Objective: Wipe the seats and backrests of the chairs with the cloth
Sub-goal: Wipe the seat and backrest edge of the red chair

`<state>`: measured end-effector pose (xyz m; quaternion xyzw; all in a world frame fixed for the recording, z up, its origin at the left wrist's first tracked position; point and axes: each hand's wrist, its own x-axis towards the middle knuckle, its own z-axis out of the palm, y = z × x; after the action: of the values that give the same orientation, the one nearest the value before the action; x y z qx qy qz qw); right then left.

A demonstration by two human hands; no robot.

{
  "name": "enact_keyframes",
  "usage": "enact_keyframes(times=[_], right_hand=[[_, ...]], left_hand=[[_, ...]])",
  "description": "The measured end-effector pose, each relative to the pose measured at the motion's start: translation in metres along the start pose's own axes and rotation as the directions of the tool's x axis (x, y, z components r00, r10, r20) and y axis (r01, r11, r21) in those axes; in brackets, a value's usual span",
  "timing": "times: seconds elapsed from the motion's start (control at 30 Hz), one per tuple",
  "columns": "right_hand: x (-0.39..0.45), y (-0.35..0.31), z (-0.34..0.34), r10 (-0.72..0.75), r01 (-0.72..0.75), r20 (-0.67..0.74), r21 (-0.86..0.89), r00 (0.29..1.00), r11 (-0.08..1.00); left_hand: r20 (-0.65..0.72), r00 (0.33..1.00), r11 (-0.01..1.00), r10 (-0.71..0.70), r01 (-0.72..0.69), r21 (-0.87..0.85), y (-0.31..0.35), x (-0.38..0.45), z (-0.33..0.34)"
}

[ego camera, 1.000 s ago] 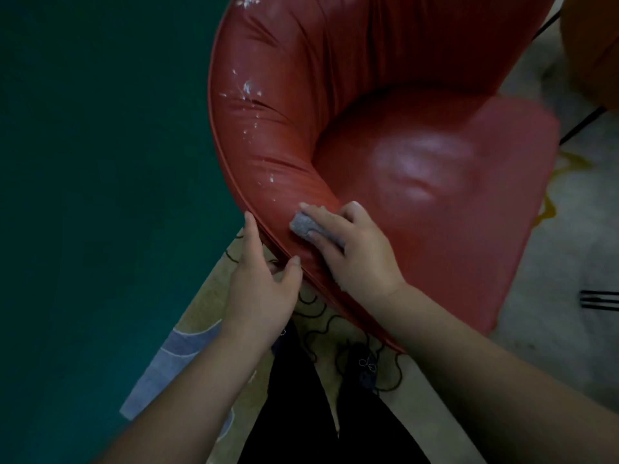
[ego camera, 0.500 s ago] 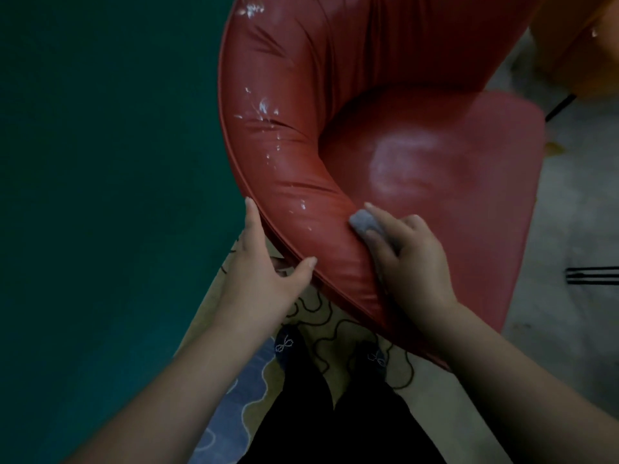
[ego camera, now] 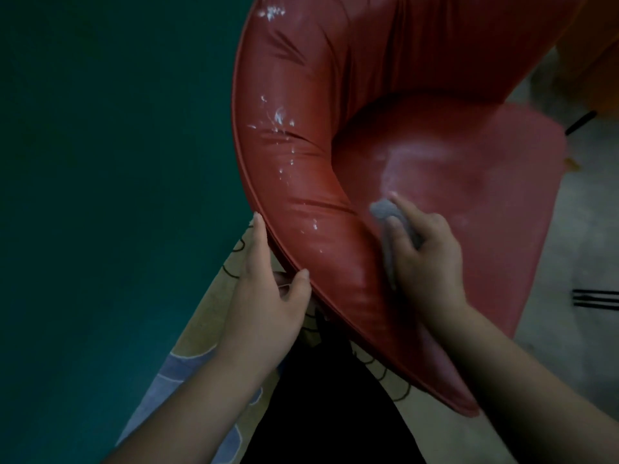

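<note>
A red leather chair (ego camera: 335, 95) with a curved padded backrest fills the upper middle of the view. White flecks dot the backrest's left curve. My right hand (ego camera: 425, 259) presses a small grey cloth (ego camera: 385, 212) where the backrest's inner side meets the seat (ego camera: 469, 182). My left hand (ego camera: 268, 296) grips the outer rim of the backrest from below, thumb on top of the edge.
A dark green wall or panel (ego camera: 100, 162) fills the left. Below the chair lies a beige rug (ego camera: 207, 329) with dark squiggles and blue shapes. An orange chair (ego camera: 589, 45) shows at the top right. Black metal legs (ego camera: 596, 298) rest on the pale floor at right.
My right hand slid the cloth from the top of the backrest rim down and right to its inner side by the seat. My left hand kept its grip on the rim.
</note>
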<state>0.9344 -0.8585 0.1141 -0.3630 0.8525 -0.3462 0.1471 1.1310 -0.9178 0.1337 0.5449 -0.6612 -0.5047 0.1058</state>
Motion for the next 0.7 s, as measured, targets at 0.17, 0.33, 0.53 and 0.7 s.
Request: enact_keyframes(times=[0.17, 0.33, 0.53, 0.7], right_hand=[[-0.011, -0.057, 0.028, -0.445, 0.450, 0.262, 0.041, 0.857, 0.892], [0.009, -0.040, 0.019, -0.333, 0.335, 0.240, 0.032, 0.912, 0.942], [0.011, -0.070, 0.033, -0.392, 0.375, 0.189, 0.122, 0.900, 0.919], [0.032, -0.027, 0.025, -0.216, 0.210, 0.186, 0.052, 0.959, 0.976]], left_hand=[[-0.108, 0.994, 1.000, -0.024, 0.022, -0.019, 0.007, 0.008, -0.011], [-0.030, 0.998, 0.998, -0.059, 0.059, 0.005, 0.018, 0.009, -0.021], [-0.048, 0.999, 0.999, -0.018, 0.020, 0.035, 0.014, 0.017, -0.014], [-0.051, 0.999, 1.000, 0.014, -0.013, 0.021, 0.012, 0.018, -0.015]])
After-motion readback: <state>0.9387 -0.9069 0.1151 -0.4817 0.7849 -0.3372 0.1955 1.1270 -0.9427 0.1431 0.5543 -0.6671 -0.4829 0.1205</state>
